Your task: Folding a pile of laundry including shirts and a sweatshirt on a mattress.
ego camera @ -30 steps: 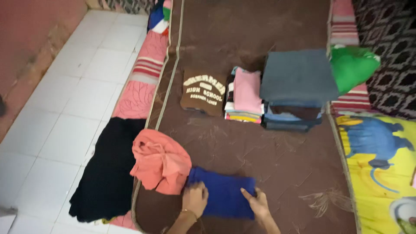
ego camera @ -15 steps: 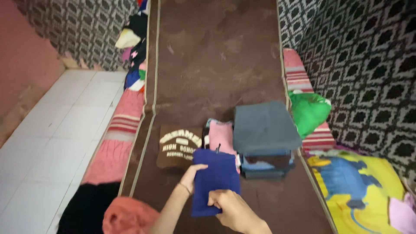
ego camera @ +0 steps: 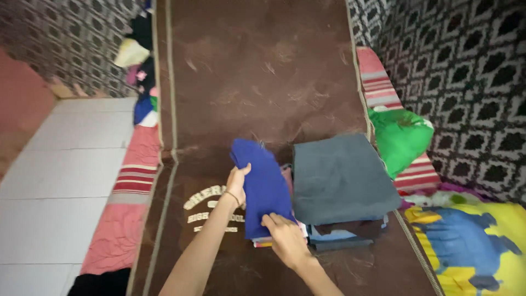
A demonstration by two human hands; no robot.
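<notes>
Folded blue garment [ego camera: 263, 186], flat rectangle, left hand [ego camera: 236, 183] and right hand [ego camera: 282, 238] grip its edges

Folded blue garment [ego camera: 263, 186] (flat) atop middle stack [ego camera: 274, 239]

Left arm: you are reaching it forward and up from the lower edge, forearm bare, a thin bracelet sitting at the wrist. Left hand [ego camera: 237, 183]: you are curling its fingers closed in a pinch, thumb pointing up, knuckles facing you. Right arm: you are bringing it in from below, angled toward the left one. Right hand [ego camera: 285, 239]: you are holding it palm-down, nearer to you than the left hand, fingers bent and gripping, fingertips pointing forward.
</notes>
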